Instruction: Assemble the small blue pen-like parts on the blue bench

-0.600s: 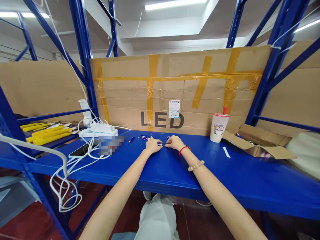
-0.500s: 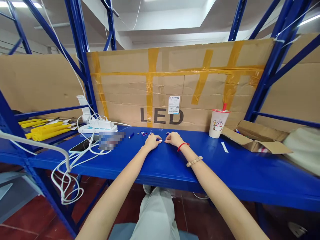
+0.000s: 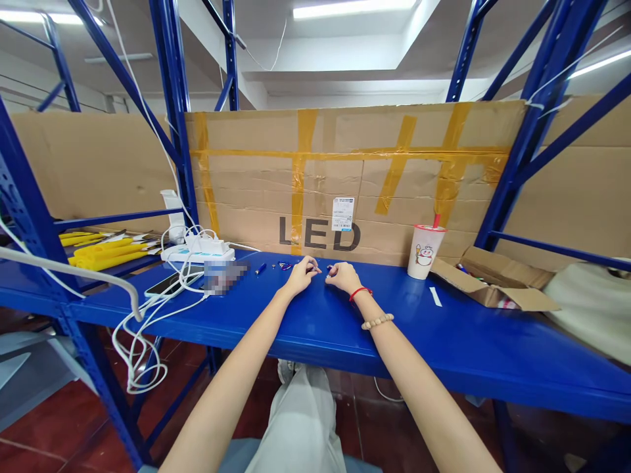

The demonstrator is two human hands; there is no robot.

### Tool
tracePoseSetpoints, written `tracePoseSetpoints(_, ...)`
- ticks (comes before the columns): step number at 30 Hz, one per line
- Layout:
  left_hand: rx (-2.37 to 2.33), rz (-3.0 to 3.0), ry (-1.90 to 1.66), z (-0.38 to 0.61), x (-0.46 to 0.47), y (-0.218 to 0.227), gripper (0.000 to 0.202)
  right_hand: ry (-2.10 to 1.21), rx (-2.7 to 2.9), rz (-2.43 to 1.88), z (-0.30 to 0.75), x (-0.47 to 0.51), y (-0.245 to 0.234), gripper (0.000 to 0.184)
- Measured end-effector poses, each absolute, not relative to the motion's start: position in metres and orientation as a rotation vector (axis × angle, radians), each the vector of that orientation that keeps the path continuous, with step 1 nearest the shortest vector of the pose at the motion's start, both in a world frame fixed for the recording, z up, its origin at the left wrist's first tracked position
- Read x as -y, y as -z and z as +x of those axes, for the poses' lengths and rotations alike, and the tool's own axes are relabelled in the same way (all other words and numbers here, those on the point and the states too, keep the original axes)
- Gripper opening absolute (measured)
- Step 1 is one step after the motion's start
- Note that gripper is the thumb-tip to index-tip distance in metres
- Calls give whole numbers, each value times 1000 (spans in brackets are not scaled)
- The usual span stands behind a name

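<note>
A: Bench (image 3: 468, 368) edges, rel. to the cup (image 3: 425, 255)?
B: Front edge runs the full width, well fwd of cup. Cardboard wall (image 3: 246, 190) closes off the back, just behind cup. Open room approx. front-left of cup; tighter on its right, w/ the carton (image 3: 497, 282) just beside.
A: Qtys, big to small?
B: 1 carton, 1 cup. 2 hands: left hand (image 3: 300, 277) and right hand (image 3: 345, 277), both left of cup, right one nearer. 1 phone (image 3: 160, 285), far left of cup. 1 paper strip (image 3: 435, 296), just front-right of cup. 1 blue tube (image 3: 261, 269), left of cup past both hands.
A: Hands' state?
B: Right pinches 1 small blue piece (image 3: 329, 268), left of cup. Left's fingertips curled together; contents too small to tell.
</note>
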State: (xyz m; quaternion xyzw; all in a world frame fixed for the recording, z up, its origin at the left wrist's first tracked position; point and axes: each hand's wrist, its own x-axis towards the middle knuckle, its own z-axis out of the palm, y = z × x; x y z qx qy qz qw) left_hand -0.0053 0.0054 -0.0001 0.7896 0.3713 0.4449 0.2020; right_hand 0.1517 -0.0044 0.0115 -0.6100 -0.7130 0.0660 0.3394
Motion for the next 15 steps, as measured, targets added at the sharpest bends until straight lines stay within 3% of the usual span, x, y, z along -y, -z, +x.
tracePoseSetpoints(15,-1186,2466,-1065,-10,-5,5,18,-277,1951,-1218,153,-1,-10,8)
